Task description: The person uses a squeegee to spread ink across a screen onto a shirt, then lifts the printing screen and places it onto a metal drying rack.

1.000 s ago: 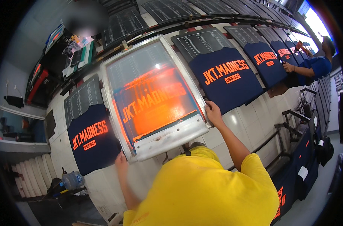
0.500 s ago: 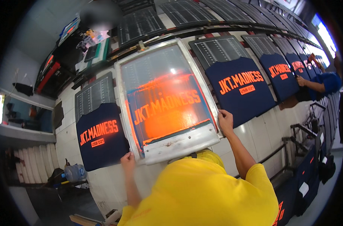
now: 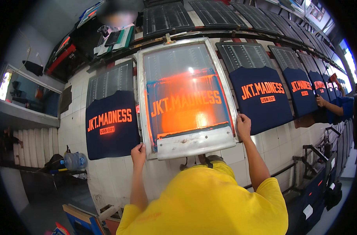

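A metal-framed printing screen (image 3: 196, 148) lies in front of me over a board, its mesh smeared with bright orange ink (image 3: 188, 117). Orange lettering shows through the mesh; what lies under it is mostly hidden. My left hand (image 3: 138, 154) pinches the frame's near left corner. At the near right corner, my right hand (image 3: 244, 124) has its fingers closed on the frame's side. A navy shirt (image 3: 112, 145) with orange print lies on a black board left of the screen. Another navy shirt (image 3: 262, 113), printed alike, sits on the board to the right.
More black boards (image 3: 166, 19) line the far side beyond a dark rail. Printed shirts (image 3: 304, 102) continue rightward, where a person in a blue sleeve (image 3: 345, 107) works. A clear water jug (image 3: 74, 161) stands at left. Black metal racks (image 3: 311, 156) are at lower right.
The view has turned slightly, so the screen and boards sit farther right and look straighter. Both hands keep their hold at the screen's near corners.
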`<state>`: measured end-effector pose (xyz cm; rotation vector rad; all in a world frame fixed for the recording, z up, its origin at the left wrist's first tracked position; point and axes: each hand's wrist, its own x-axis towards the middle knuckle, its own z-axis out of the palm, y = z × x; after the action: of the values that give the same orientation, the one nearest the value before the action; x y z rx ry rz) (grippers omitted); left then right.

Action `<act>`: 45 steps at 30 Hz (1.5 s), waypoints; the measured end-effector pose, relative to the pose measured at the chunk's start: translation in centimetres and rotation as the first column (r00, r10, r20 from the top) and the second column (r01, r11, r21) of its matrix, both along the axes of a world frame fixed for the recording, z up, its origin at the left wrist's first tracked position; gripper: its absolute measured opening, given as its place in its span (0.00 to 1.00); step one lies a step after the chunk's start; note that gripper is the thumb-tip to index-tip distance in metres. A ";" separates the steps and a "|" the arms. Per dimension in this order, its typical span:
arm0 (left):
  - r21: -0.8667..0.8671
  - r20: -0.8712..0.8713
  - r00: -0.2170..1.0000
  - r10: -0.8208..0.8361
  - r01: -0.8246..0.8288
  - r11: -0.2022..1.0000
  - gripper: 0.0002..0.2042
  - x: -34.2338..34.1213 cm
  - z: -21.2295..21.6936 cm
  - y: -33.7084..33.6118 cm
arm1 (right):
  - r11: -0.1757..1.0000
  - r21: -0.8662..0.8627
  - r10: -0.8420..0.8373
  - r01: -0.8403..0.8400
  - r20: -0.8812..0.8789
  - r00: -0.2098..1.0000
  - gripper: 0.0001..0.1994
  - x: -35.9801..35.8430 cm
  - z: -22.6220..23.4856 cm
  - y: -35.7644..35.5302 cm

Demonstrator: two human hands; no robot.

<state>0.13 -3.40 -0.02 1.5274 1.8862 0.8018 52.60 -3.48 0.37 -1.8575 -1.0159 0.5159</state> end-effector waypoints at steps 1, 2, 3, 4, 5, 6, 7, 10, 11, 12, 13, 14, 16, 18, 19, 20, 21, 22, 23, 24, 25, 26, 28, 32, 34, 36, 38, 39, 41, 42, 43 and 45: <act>-0.040 -0.018 1.000 0.013 -0.014 0.999 0.13 0.5 0.7 -0.1 | 0.998 -0.053 0.040 -0.038 0.040 0.998 0.13 0.4 0.1 -0.2; 0.034 -0.069 0.998 0.000 0.002 0.999 0.14 1.0 1.4 -0.2 | 0.995 -0.058 0.088 -0.080 0.149 0.985 0.14 0.6 0.0 -0.5; 0.097 -0.121 0.993 -0.003 0.014 0.995 0.15 1.5 2.4 -0.9 | 0.989 -0.076 0.144 -0.129 0.254 0.956 0.15 0.5 1.1 -1.0; 0.165 -0.173 0.985 -0.008 0.038 0.986 0.16 2.0 3.4 -1.3 | 0.981 -0.092 0.192 -0.170 0.356 0.914 0.16 0.3 2.4 -1.5; 0.188 -0.235 0.966 -0.111 0.157 0.970 0.18 2.4 4.4 -2.1 | 0.962 -0.145 0.273 -0.233 0.456 0.847 0.20 -0.3 3.7 -2.7; 0.208 -0.297 0.933 -0.204 0.271 0.940 0.19 2.8 5.6 -2.9 | 0.917 -0.142 0.392 -0.372 0.476 0.787 0.22 -1.1 5.8 -3.6; 0.219 -0.359 0.887 -0.290 0.382 0.898 0.21 3.2 6.7 -3.6 | 0.852 -0.144 0.503 -0.504 0.493 0.710 0.23 -1.9 7.9 -4.6; 0.101 -0.400 0.740 -0.540 0.622 0.777 0.23 5.4 9.7 -4.8 | 0.651 -0.346 0.725 -0.676 0.549 0.417 0.36 -3.1 10.0 -6.6; 0.067 -0.417 0.687 -0.595 0.676 0.734 0.27 5.6 9.6 -4.7 | 0.613 -0.437 0.759 -0.658 0.559 0.335 0.38 -3.2 9.8 -6.8; 0.054 -0.483 0.651 -0.586 0.690 0.722 0.26 5.9 9.5 -4.5 | 0.574 -0.520 0.788 -0.632 0.561 0.253 0.40 -3.3 9.7 -6.7; 0.040 -0.547 0.610 -0.573 0.703 0.710 0.26 6.3 9.4 -4.2 | 0.554 -0.548 0.806 -0.627 0.541 0.240 0.43 -3.2 9.7 -5.9; 0.025 -0.607 0.566 -0.558 0.716 0.698 0.25 6.7 9.3 -3.9 | 0.531 -0.564 0.824 -0.632 0.517 0.231 0.43 -3.0 9.9 -5.6; 0.028 -0.552 0.613 -0.565 0.691 0.722 0.24 7.1 9.1 -2.7 | 0.488 -0.587 0.853 -0.646 0.477 0.211 0.44 -3.3 11.6 -4.3; -0.038 -0.515 0.628 -0.583 0.663 0.748 0.21 7.7 9.5 -1.0 | 0.540 -0.539 0.801 -0.646 0.564 0.199 0.37 -3.5 11.9 -3.0; -0.104 -0.505 0.622 -0.599 0.645 0.757 0.19 8.1 10.0 0.3 | 0.553 -0.553 0.795 -0.622 0.575 0.195 0.34 -3.8 11.6 -2.3; -0.170 -0.493 0.616 -0.614 0.624 0.763 0.17 8.5 10.3 1.5 | 0.566 -0.567 0.788 -0.599 0.585 0.191 0.30 -3.8 11.1 -1.6; -0.176 -0.469 0.628 -0.621 0.623 0.762 0.18 8.5 10.5 2.5 | 0.621 -0.467 0.716 -0.630 0.665 0.212 0.20 -3.5 9.5 -0.7; -0.181 -0.448 0.635 -0.629 0.625 0.759 0.18 8.4 10.7 3.7 | 0.623 -0.496 0.730 -0.605 0.647 0.220 0.18 -3.3 10.0 0.2; -0.186 -0.427 0.642 -0.637 0.627 0.757 0.18 8.5 10.9 4.7 | 0.623 -0.524 0.742 -0.580 0.630 0.229 0.16 -3.2 10.5 1.1; -0.186 -0.412 0.655 -0.634 0.620 0.762 0.16 8.8 11.4 5.3 | 0.620 -0.554 0.757 -0.556 0.609 0.238 0.14 -3.3 11.0 1.8; -0.185 -0.397 0.668 -0.630 0.614 0.767 0.14 9.0 11.9 5.9 | 0.636 -0.538 0.744 -0.553 0.619 0.253 0.12 -3.5 11.3 2.2; -0.184 -0.382 0.680 -0.626 0.607 0.773 0.12 9.2 12.5 6.1 | 0.649 -0.504 0.726 -0.570 0.635 0.264 0.12 -3.5 11.5 1.9; -0.136 -0.391 0.692 -0.607 0.609 0.782 0.13 9.4 13.1 5.6 | 0.667 -0.437 0.692 -0.603 0.662 0.286 0.12 -3.5 11.6 1.1; -0.008 -0.387 0.708 -0.591 0.638 0.770 0.14 9.0 11.0 2.6 | 0.706 -0.377 0.644 -0.600 0.693 0.322 0.15 -3.2 10.2 -2.5; 0.062 -0.395 0.709 -0.583 0.654 0.754 0.16 9.0 9.3 1.2 | 0.723 -0.326 0.610 -0.609 0.714 0.343 0.17 -3.3 9.5 -4.2; 0.066 -0.441 0.704 -0.557 0.644 0.762 0.17 9.5 8.5 0.3 | 0.749 -0.320 0.579 -0.580 0.741 0.339 0.18 -3.6 8.9 -4.4; 0.073 -0.466 0.698 -0.543 0.642 0.763 0.17 9.6 7.8 1.1 | 0.775 -0.305 0.541 -0.554 0.773 0.331 0.18 -3.2 8.0 -3.5; 0.096 -0.463 0.708 -0.533 0.638 0.764 0.17 9.9 8.3 1.8 | 0.767 -0.299 0.549 -0.567 0.764 0.339 0.18 -3.1 8.2 -2.9; 0.112 -0.458 0.715 -0.528 0.636 0.763 0.16 10.2 8.7 2.2 | 0.753 -0.285 0.562 -0.593 0.746 0.356 0.18 -2.9 8.9 -2.0; 0.109 -0.460 0.711 -0.532 0.640 0.761 0.16 10.1 8.7 2.3 | 0.754 -0.287 0.569 -0.591 0.735 0.369 0.18 -2.9 9.0 -2.0; 0.105 -0.462 0.707 -0.536 0.644 0.758 0.16 10.1 8.8 2.5 | 0.755 -0.288 0.575 -0.589 0.723 0.383 0.18 -2.9 9.0 -2.4; 0.143 -0.450 0.721 -0.527 0.640 0.755 0.16 9.8 8.8 1.9 | 0.750 -0.289 0.592 -0.594 0.695 0.408 0.19 -3.1 9.3 -3.4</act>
<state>9.90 -1.54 8.83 2.4562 1.3803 0.5046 49.45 -6.86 9.68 -1.6542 -2.3211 0.0763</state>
